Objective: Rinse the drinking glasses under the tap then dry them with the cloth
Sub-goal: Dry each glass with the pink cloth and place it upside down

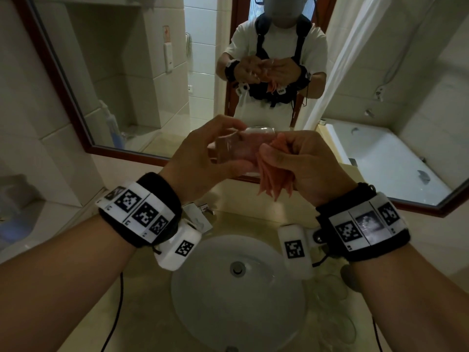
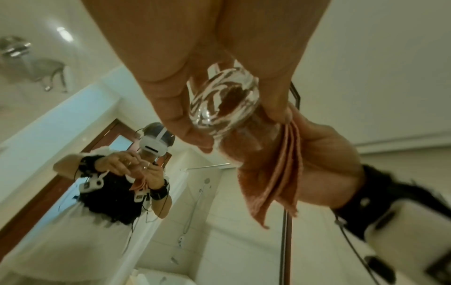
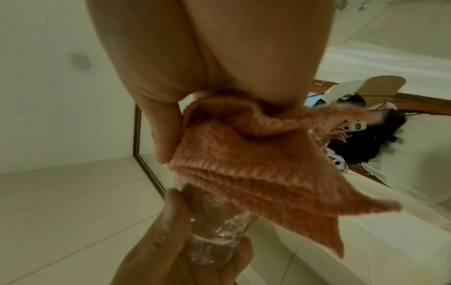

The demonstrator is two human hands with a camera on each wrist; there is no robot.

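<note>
Tiled bathroom, pale counter point(image 1: 256, 217) with one round white basin point(image 1: 215, 295) set into it, framed mirror point(image 1: 83, 138) on the wall behind.

One clear drinking glass point(image 1: 234, 148) is held in the air above the basin, lying roughly on its side, base toward the left, mouth toward the right. One pink ribbed cloth point(image 1: 274, 174) is pushed into its mouth; folded layers hang loose below the right palm.

Left hand point(image 1: 200, 158): raised, wrist bent up, thumb and fingers curled round the base end of the glass. Grip clamped on the glass; the left wrist view shows fingertips point(image 2: 192, 133) pressed against the thick base point(image 2: 219, 104).

Right hand point(image 1: 304, 163): raised level with the left, fingers bunched and closed on the cloth at the rim. Grip clamped on the cloth; the right wrist view shows the cloth point(image 3: 244, 164) gathered under the fingers and entering the glass point(image 3: 214, 227).

Further clear glassware stands on the counter right of the basin point(image 1: 332, 295); outlines too faint to count. Both wrists carry black bands with marker tags.
</note>
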